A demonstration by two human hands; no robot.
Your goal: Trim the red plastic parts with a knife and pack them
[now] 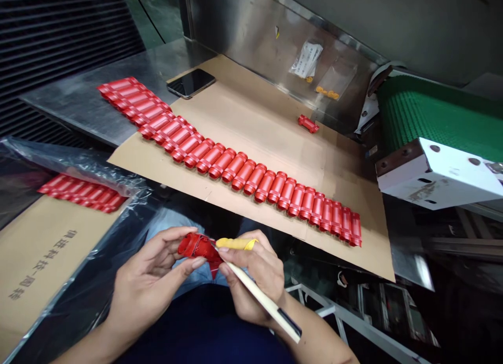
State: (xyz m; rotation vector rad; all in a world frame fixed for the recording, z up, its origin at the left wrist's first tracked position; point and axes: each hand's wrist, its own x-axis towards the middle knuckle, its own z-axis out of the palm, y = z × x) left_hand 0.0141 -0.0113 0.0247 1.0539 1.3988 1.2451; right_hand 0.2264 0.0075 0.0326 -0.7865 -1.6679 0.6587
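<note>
Below cardboard [251,128], left hand [151,280] grips red plastic [198,249], right hand [255,280] seemingly a pale stick [259,301].

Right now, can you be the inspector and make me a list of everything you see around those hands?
surface: a brown cardboard sheet lying on a steel table
job's things: a red plastic piece, a pale stick, rows of red pieces on the cardboard
clutter: a phone, a lone red piece, a paper packet on the steel wall
hands: the left hand holds the red plastic piece; the right hand holds the pale stick against it, with a yellow wrap by the fingers
cables: nothing seen
surroundings: a green conveyor belt, a cardboard box, a plastic bag with red pieces
</note>
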